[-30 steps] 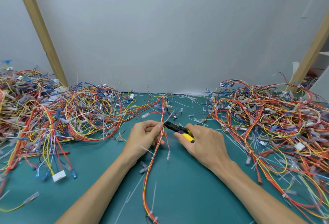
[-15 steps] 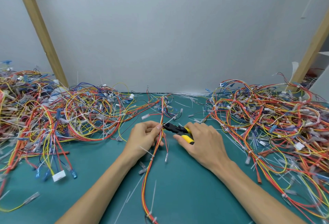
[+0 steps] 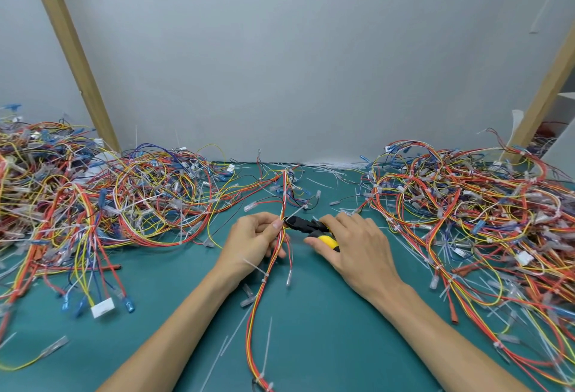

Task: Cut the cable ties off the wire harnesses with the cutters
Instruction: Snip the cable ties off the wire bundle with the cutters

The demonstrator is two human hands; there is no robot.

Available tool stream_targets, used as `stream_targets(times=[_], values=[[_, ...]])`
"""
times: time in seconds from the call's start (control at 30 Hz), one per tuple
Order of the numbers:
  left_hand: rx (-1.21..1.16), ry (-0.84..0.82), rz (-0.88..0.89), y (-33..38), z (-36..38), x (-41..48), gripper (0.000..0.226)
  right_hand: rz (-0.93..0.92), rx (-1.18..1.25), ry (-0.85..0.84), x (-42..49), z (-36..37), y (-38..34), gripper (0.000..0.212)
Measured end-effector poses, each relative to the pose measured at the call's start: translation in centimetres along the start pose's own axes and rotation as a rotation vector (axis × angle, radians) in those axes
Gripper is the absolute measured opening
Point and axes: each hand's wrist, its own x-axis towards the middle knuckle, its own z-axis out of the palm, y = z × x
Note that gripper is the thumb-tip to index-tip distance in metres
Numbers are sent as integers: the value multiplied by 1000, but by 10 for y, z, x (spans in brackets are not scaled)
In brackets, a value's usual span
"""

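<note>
- We work on a green mat [image 3: 311,345] that runs under both forearms and back to a grey wall [image 3: 295,65] beyond the grip.
- Out past the right hand lies the right heap [image 3: 473,205]. It is a tangle of red, orange, yellow and blue wire harnesses dotted with white ties, spreading from the wall down along the right forearm.
- Out past the left hand lies the left heap [image 3: 124,198] of the same tangled wires. Its nearest loops come close to the left hand.
- Two wooden posts lean against the wall, one [image 3: 71,49] behind the left heap and one [image 3: 547,80] behind the right heap.
- One harness [image 3: 256,298], a slim bundle of red, orange and yellow wires, comes from the wall side. It passes through the grip and runs on toward us between the forearms.
- Our left hand [image 3: 252,239] pinches this harness, thumb against the wires and fingers curled behind them, right at the cutters' nose.
- Our right hand [image 3: 357,248] is wrapped round the cutters [image 3: 308,225], fingers curled over the yellow and black handles.
- The cutters' black nose points left and meets the bundle just beside the left thumb. We cannot tell whether the blades are closed.
- A cable tie [image 3: 255,267] sits on the harness just nearer to us than the left-hand pinch, its tail lying across the left wrist.
- Loose ties [image 3: 266,348] lie on the mat nearer to us than the grip, beside the harness.
- A white connector [image 3: 102,310] lies well left of the grip, at the near edge of the left heap.
</note>
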Motion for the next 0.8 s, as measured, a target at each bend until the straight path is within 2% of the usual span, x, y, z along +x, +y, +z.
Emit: stream_targets(times=[0.1, 0.37, 0.6, 0.67, 0.8], values=[[-3, -5, -2, 0, 0, 0, 20, -3, 35, -47, 1, -2, 0, 61], [-88, -40, 28, 4, -2, -3, 20, 66, 27, -5, 0, -10, -6, 56], [-117, -105, 35, 6, -7, -5, 22, 144, 16, -98, 0, -12, -6, 66], [-112, -117, 41, 5, -7, -5, 24, 113, -14, -113, 0, -12, -6, 57], [-103, -139, 41, 5, -7, -4, 24, 86, -53, -178, 2, -11, -5, 26]])
